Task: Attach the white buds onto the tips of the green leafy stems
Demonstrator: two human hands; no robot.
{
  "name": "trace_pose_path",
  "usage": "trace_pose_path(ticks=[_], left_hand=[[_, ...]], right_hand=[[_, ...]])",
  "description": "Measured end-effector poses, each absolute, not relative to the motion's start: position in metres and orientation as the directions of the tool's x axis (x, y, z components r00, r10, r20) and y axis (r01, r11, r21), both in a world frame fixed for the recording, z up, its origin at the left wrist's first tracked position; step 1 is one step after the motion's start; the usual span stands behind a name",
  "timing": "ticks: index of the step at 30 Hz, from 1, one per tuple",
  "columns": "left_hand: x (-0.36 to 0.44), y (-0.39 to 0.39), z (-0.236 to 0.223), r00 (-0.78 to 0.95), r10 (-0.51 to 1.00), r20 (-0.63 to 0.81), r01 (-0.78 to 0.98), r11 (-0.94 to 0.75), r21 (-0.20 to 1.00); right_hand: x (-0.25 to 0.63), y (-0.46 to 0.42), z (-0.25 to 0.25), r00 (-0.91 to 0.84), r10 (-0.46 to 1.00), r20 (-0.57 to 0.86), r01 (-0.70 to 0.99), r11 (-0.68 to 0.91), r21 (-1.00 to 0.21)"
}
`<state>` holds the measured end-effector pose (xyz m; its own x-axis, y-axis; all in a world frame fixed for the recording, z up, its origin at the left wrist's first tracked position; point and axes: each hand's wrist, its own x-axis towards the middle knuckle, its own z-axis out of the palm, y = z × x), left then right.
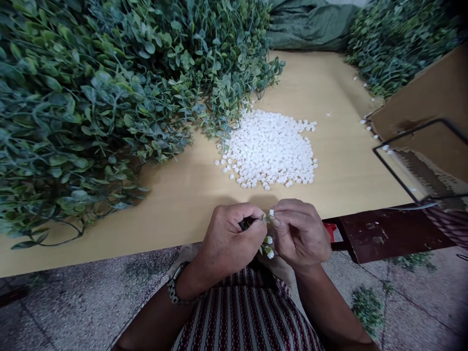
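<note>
My left hand [234, 239] is closed, pinching a thin green artificial stem close to the table's front edge. Below its fingertips hang small white buds [269, 247] with green bases. Between thumb and forefinger, my right hand [302, 234] pinches a small white plastic bud [271, 213], right beside the left fingertips. Whether bud and stem touch cannot be made out. Most of the stem is hidden behind the left fingers. Just beyond both hands lies a heap of loose white buds [272, 146] on the table.
A large mass of artificial greenery [120, 83] covers the table's left side, with more greenery [402, 44] at the far right. A cardboard box [435, 107] and a black wire frame [397, 178] stand at right. The tan table [183, 195] ends just before my lap.
</note>
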<state>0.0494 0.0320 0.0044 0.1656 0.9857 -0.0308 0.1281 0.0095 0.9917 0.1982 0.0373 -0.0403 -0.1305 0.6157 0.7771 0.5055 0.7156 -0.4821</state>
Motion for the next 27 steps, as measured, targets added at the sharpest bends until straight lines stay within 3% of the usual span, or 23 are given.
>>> trace_pose_path(ticks=[6,13,27], left_hand=[[0.0476,0.0340,0.0059,0.193,0.980,-0.051,0.091,0.033,0.995],[0.0499,0.0361,0.0079,0.183,0.980,-0.081,0.103,0.063,0.993],[0.0499,0.0365,0.0067,0.205,0.968,-0.147,0.082,0.133,0.988]], right_hand=[[0.1940,0.0369,-0.0425,-0.036,0.678,0.734,0.390,0.686,-0.614],[0.1927,0.0396,-0.0417,0.053,0.707,0.706,0.350,0.649,-0.676],[0.1963,0.0362,-0.0495,-0.053,0.601,0.797,0.506,0.705,-0.498]])
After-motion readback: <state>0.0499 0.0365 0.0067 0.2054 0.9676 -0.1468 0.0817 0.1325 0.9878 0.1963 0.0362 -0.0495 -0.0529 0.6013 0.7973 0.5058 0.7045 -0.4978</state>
